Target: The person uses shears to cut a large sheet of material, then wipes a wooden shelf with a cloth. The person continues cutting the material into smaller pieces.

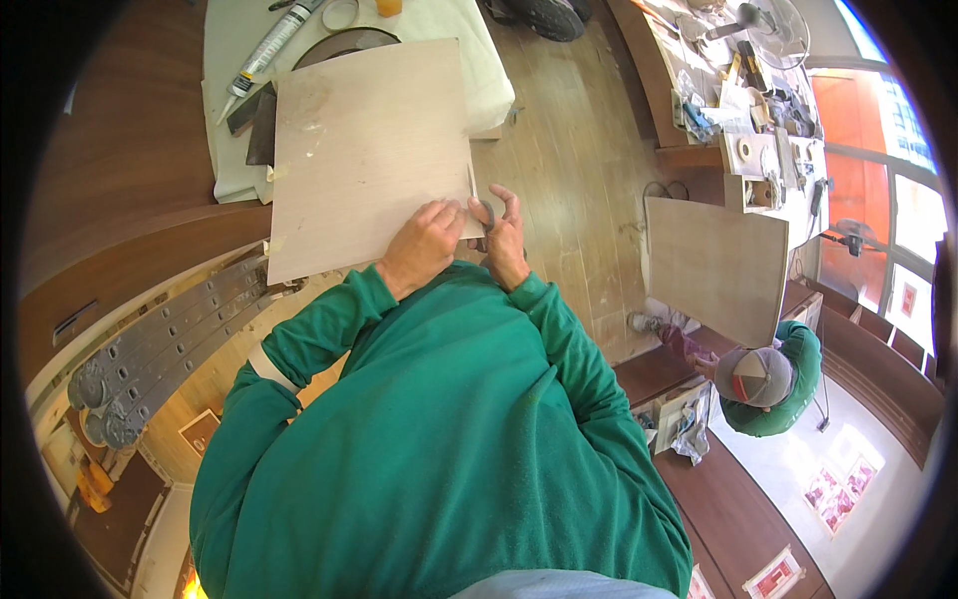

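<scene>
A pale wood-grain board [369, 150] lies in front of me, with smudges on its face. Bunched fingers of my left hand [424, 243] press on its near right corner; whatever may be under them is hidden. Beside that corner, my right hand [505, 243] is closed round a small dark curved thing [487, 216], its kind unclear, with one finger sticking up. A narrow light strip [472, 182] runs along the board's right edge, just beyond my hands.
Under the board is a covered worktable [489, 75] bearing a sealant tube [274, 42], a tape roll [340, 14] and dark blocks [261, 125]. At right, a person in green [768, 384] bends beside another board [714, 255] and a cluttered bench [738, 100]. Grey metal rails [185, 329] lie left.
</scene>
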A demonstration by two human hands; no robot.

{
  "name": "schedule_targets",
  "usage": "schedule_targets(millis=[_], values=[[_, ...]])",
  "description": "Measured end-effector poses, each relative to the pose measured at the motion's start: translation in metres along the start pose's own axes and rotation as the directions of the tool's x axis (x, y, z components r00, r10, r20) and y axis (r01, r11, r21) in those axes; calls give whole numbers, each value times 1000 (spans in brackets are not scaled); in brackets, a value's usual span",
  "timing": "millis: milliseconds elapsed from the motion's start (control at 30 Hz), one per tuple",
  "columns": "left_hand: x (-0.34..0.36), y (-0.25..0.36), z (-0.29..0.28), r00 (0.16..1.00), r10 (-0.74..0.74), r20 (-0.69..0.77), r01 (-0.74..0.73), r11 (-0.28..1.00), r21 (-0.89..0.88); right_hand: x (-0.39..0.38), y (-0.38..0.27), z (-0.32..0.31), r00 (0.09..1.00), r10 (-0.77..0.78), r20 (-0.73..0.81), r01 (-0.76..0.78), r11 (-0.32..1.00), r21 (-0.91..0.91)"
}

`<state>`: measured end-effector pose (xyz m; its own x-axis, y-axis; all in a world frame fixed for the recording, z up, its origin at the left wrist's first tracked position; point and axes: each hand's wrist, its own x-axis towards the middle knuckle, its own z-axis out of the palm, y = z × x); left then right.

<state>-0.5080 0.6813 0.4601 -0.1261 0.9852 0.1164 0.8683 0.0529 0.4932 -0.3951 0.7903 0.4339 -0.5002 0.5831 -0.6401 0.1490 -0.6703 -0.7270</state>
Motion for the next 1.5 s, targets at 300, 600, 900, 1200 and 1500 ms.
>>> schedule_targets(millis=[300, 600, 900, 1200, 1500], values=[[-6, 4, -6, 999, 21, -25, -21, 1000, -1, 10, 7, -3, 999, 33, 13, -33, 999, 24], [-9, 2, -7, 999, 27, 22, -27, 1000, 0, 9, 24, -5, 999, -39, 32, 36, 995, 94], [-7, 0, -17, 999, 15, 46, -12, 998, -57, -2, 7, 0, 997, 18, 72, -13, 998, -65], [-13, 3, -19, 998, 42, 53, -42, 999, -11, 14, 22, 1, 997, -63, 43, 65, 996, -60], [-17, -1, -20, 999, 35, 28, -35, 999, -26, 7, 26, 0, 993, -112, 22, 114, 988, -105]])
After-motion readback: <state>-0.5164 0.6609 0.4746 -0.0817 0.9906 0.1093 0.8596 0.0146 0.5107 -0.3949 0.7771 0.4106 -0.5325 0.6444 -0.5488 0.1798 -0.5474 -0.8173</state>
